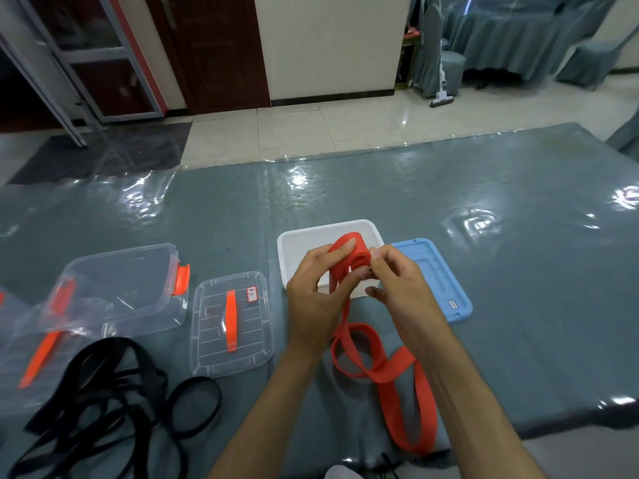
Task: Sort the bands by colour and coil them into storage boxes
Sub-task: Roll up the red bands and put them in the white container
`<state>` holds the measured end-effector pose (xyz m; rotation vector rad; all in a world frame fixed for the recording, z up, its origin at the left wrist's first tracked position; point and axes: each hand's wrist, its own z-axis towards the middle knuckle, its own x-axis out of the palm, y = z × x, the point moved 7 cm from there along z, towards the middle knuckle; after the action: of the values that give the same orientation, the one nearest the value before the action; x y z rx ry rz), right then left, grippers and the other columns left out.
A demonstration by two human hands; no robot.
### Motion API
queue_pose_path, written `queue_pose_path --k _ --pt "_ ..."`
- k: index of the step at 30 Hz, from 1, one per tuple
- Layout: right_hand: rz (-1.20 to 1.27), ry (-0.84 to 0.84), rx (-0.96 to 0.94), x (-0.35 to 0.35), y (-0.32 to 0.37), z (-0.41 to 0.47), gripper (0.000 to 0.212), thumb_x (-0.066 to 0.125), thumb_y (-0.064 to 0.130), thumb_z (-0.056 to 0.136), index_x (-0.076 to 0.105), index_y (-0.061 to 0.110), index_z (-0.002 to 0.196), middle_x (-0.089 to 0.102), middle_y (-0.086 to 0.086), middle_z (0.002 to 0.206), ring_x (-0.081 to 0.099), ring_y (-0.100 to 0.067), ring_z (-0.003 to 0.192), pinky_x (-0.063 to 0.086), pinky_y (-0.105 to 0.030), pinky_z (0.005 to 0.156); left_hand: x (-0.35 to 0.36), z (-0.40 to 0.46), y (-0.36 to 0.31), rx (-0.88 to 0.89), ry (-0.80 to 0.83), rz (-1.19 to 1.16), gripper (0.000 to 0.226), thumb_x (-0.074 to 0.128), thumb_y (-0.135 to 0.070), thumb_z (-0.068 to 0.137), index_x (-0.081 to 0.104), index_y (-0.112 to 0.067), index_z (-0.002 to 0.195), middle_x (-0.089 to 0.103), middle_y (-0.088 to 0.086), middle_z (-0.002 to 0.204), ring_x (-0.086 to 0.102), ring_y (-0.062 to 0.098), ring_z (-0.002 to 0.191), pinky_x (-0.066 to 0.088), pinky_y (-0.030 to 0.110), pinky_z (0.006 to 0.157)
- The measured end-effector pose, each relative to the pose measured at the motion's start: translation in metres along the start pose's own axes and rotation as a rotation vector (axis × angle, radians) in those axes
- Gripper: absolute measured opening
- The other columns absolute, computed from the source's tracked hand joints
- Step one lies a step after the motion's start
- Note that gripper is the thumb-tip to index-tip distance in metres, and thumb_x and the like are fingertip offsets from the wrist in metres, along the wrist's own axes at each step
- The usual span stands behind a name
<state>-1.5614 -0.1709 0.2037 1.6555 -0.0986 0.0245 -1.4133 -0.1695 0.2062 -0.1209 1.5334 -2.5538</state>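
Both hands work above the one white rectangular plastic box (290,250), which sits on the grey-blue desk under a clear glossy plastic sheet (484,257). The left hand (313,299) curls its fingers round the coiled end of the single red flat elastic band (349,257), thumb lying over the top of the coil. The right hand (397,281) pinches the coil's right side between thumb and fingertips. From the coil the rest of the red band hangs down between the wrists and lies in loose loops on the desk, reaching the near edge.

Just right of the white box lies one light-blue plastic lid (446,288), flat, with a small label near its near end.

To the left stands one clear plastic storage box (131,285) with an orange clip on its right side; a second orange clip shows through its left wall. Between it and the white box lies one clear plastic lid (214,350) with an orange handle and a small white label. At the far left edge a piece of clear plastic with another orange strip is only partly in view.

A tangled heap of black flat bands (103,402) lies at the near left; how many there are cannot be told.
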Motion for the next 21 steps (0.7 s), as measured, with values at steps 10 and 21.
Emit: queue_pose_path --k 10,21 --pt "0.039 0.008 -0.064 -0.011 0.007 0.009 0.021 0.063 0.023 0.104 0.083 0.014 0.101 0.081 -0.003 0.107 0.075 -0.017 0.103 0.057 -0.025 0.081 0.003 0.015 0.005 -0.191 0.143 -0.143 0.045 0.083 -0.005 0.087 0.074 -0.019 0.130 0.073 0.003 0.127 0.069 0.017 0.122 0.054 0.026 0.104" --pt "0.055 0.166 -0.388 -0.011 0.102 0.019 0.038 0.091 0.035 0.077 0.079 0.020 0.110 0.080 -0.010 0.097 0.079 -0.028 0.083 0.065 -0.039 0.075 0.006 0.054 -0.053 -0.104 0.308 -0.146 0.041 0.066 -0.007 0.101 0.065 -0.029 0.136 0.067 0.007 0.127 0.063 0.009 0.120 0.046 0.024 0.109"
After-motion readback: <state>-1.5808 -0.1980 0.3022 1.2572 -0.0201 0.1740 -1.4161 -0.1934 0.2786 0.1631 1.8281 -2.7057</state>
